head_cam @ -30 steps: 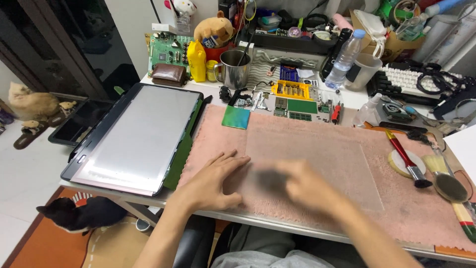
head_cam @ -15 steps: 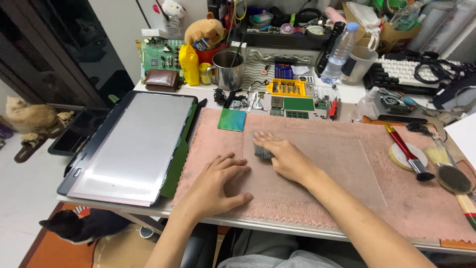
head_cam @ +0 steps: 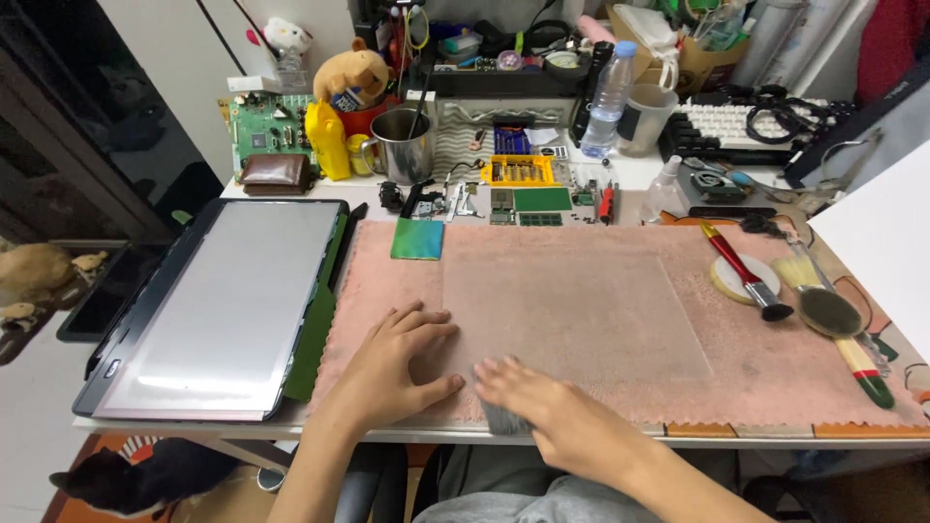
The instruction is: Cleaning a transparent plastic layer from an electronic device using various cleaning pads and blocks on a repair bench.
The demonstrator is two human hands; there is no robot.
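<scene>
- The left hand [head_cam: 392, 368] lies flat, fingers spread, on the pink terry cloth mat [head_cam: 620, 320]; it should press down so the mat cannot creep.
- The right hand [head_cam: 542, 407], fingers together over a small grey cloth [head_cam: 502, 418] at the mat's near edge, should wipe evenly.

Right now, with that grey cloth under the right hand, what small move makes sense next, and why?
Probably sweep the right hand and its grey cloth away from the body across the clear sheet. The cloth sits at the sheet's near edge, and the left hand lies flat, steadying its near left corner on the pink mat.
</scene>
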